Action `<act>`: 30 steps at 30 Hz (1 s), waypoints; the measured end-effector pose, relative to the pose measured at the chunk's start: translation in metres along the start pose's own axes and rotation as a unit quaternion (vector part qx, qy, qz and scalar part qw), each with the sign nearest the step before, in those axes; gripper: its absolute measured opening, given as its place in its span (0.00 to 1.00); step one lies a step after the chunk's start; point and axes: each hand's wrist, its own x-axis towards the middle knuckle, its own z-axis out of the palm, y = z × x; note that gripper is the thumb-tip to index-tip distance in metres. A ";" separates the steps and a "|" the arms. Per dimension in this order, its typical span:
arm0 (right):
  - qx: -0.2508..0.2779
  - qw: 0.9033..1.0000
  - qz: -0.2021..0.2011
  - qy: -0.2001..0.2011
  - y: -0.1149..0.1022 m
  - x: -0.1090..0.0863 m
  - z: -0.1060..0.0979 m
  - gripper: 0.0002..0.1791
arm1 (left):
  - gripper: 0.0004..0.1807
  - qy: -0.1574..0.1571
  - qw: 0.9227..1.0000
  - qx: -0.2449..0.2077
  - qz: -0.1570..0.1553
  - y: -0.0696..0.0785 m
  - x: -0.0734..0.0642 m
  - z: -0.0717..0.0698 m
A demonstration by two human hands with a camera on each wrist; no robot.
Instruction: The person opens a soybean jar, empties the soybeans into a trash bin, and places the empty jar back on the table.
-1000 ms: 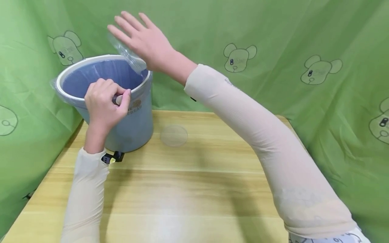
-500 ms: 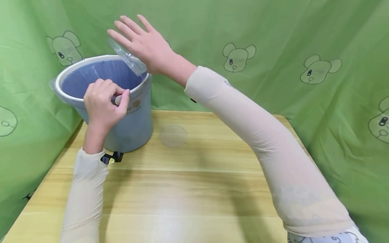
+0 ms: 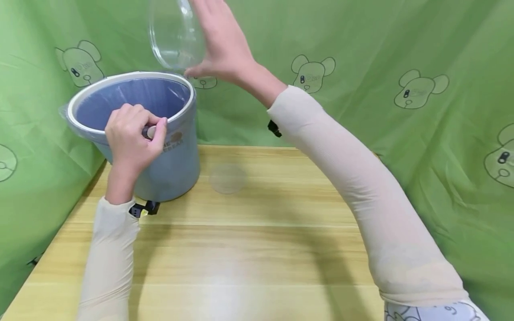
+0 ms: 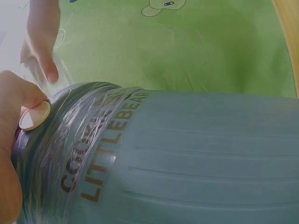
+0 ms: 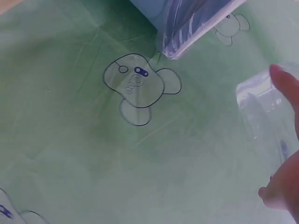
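My right hand (image 3: 225, 44) is raised behind the trash can's far right rim, its fingertips past the top of the head view. It holds a clear plastic container (image 3: 172, 33), tilted with its round opening facing left. In the right wrist view, a thumb and finger lie around the container (image 5: 266, 107). My left hand (image 3: 130, 138) is at the near rim of the blue trash can (image 3: 170, 171). It grips a short dark piece with a pale round end (image 4: 35, 115), mostly hidden in the fist.
A clear round lid (image 3: 227, 178) lies flat on the wooden table (image 3: 257, 249), right of the trash can. A clear liner bag (image 4: 88, 126) is folded over the can's white rim. A green curtain (image 3: 361, 40) with bear drawings stands behind and at both sides.
My right hand has moved up and right with the clear container, away from above the can's opening. The left hand keeps its grip at the rim.
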 end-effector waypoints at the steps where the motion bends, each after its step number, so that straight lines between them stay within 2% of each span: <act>1: 0.026 0.999 0.019 0.004 0.004 -0.004 -0.002 0.77 | 0.22 0.000 1.000 0.000 -0.001 0.000 0.000 0.000; 4: 0.119 0.990 0.072 0.015 0.015 -0.018 -0.009 0.78 | 0.22 0.001 1.000 0.001 -0.002 -0.001 0.000 -0.001; 8: 0.252 0.959 0.117 0.055 0.027 -0.042 -0.014 0.77 | 0.22 0.000 1.000 0.001 -0.004 -0.003 0.000 -0.002; 10: 0.297 0.943 0.126 0.077 0.032 -0.053 -0.016 0.75 | 0.22 0.000 1.000 0.001 -0.004 -0.004 -0.001 -0.002; 12: 0.326 0.932 0.123 0.100 0.039 -0.064 -0.016 0.74 | 0.22 0.001 1.000 0.000 -0.004 -0.005 -0.002 -0.003; 18: 0.373 0.911 0.117 0.131 0.058 -0.102 -0.007 0.73 | 0.22 0.005 1.000 -0.001 -0.008 -0.006 -0.003 -0.007; 23: 0.400 0.894 0.161 0.125 0.077 -0.138 0.011 0.70 | 0.22 0.003 1.000 -0.001 -0.008 -0.007 -0.004 -0.009; 27: 0.406 0.885 0.198 0.116 0.100 -0.164 0.036 0.68 | 0.23 -0.001 1.000 0.001 -0.007 -0.009 -0.002 -0.011; 30: 0.414 0.874 0.233 0.101 0.111 -0.183 0.055 0.68 | 0.24 -0.002 1.000 0.003 -0.007 -0.010 -0.001 -0.013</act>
